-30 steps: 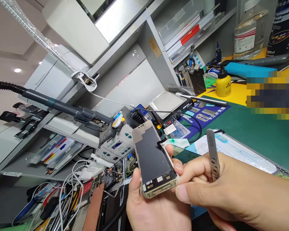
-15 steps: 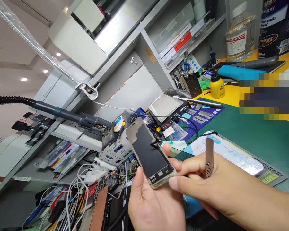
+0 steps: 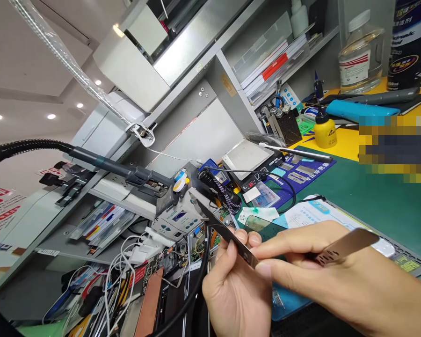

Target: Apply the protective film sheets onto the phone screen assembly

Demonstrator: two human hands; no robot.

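A phone screen (image 3: 225, 232), dark and thin, is seen nearly edge-on, slanting from upper left to lower right. My left hand (image 3: 240, 295) is closed around its lower part, with the thumb on the near side and fingertips behind. The thumb and forefinger of my right hand (image 3: 323, 271) pinch its lower end. Metal tweezers (image 3: 351, 245) with small slots are tucked in the same right hand, their broad end pointing up and right; their tips are hidden. Behind the fingers lies a dark glass panel (image 3: 263, 227) on the mat.
A green mat (image 3: 365, 187) covers the bench on the right, bearing a printed board (image 3: 312, 213). A heating plate (image 3: 249, 157) stands behind. A black cable (image 3: 196, 295) runs close to my left hand. Phone parts and white cables (image 3: 115, 276) crowd the lower left. A yellow bottle (image 3: 325, 131) stands farther back.
The phone screen has turned from showing its dark back face to nearly edge-on. The tweezers' broad end has swung from upright toward the right. The view has shifted slightly.
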